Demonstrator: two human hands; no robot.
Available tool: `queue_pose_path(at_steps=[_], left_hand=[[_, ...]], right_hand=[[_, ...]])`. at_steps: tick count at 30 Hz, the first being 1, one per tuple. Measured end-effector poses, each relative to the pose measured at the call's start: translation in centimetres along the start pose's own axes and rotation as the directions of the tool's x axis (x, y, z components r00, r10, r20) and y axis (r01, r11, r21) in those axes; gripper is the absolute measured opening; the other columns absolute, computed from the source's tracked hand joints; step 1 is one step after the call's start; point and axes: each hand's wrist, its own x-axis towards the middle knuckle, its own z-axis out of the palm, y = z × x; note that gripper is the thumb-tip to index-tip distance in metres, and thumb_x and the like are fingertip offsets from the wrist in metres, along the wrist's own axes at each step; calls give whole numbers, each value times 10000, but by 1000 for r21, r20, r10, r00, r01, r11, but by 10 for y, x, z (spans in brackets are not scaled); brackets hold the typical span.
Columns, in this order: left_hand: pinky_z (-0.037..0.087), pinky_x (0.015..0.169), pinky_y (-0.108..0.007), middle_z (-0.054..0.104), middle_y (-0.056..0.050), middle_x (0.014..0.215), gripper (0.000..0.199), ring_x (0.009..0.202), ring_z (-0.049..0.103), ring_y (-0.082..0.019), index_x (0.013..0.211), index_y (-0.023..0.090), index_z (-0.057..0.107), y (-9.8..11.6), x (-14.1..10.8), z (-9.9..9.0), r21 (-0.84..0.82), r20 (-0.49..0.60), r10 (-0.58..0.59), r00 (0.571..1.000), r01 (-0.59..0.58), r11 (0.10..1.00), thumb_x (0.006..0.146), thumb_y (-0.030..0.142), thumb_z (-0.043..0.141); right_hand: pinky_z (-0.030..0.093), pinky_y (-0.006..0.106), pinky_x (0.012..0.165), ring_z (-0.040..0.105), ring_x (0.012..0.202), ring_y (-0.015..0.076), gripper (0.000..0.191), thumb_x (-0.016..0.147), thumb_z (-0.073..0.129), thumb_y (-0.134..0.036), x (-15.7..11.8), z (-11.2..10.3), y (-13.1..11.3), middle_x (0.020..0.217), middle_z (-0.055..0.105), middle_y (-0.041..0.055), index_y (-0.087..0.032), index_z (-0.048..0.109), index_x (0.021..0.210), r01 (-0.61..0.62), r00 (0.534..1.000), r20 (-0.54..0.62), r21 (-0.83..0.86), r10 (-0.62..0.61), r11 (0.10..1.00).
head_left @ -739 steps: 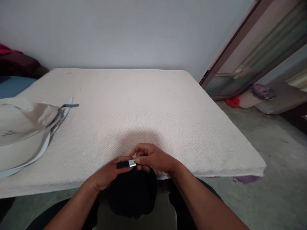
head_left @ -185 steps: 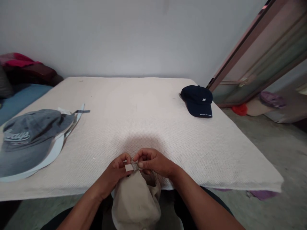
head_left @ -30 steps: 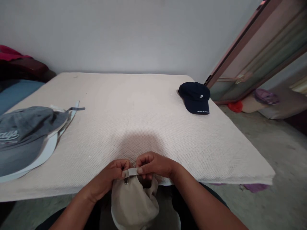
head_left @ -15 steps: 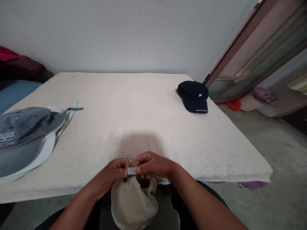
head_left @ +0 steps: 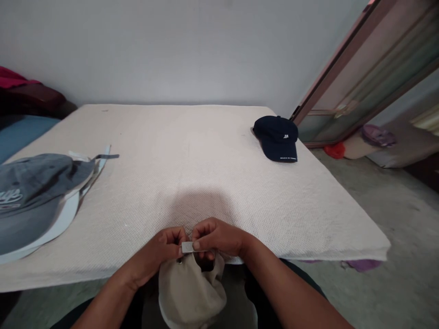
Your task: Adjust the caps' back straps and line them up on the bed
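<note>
Currently beige cap (head_left: pixel 192 290) held just below both hands, back strap (head_left: pixel 187 247) pinched between thumb and fingers of left hand (head_left: pixel 168 244) and right hand (head_left: pixel 216 236); navy cap (head_left: pixel 277 138) placed beyond right hand on white cover (head_left: pixel 192 151), grey cap (head_left: pixel 34 192) stacked on pale cap (head_left: pixel 65 219) left of left hand

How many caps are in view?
At least 4: beige cap between the left hand and right hand, navy cap at far right on the table, grey cap at left, pale blue cap beneath it. More may be hidden there.
</note>
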Motion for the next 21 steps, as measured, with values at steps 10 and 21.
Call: queue_pose_path(at_steps=[10, 21], left_hand=[[272, 492, -190, 480, 44, 610, 171, 526, 378, -76, 676, 170, 512, 0, 1, -1, 11, -7, 29, 1000, -29, 1000, 624, 147, 673], [263, 489, -196, 480, 51, 579, 131, 499, 382, -71, 653, 173, 499, 1, 0, -1, 6, -23, -24, 999, 25, 1000, 638, 98, 605]], right_hand=[[273, 163, 380, 389, 388, 27, 214, 669, 699, -283, 1, 0, 0, 493, 498, -54, -129, 553, 647, 30, 996, -76, -115, -39, 993], [408, 189, 480, 516, 468, 58, 185, 706, 677, -273, -3, -6, 0, 609, 590, -10, -115, 592, 750, 3, 999, 32, -11, -2, 1000]])
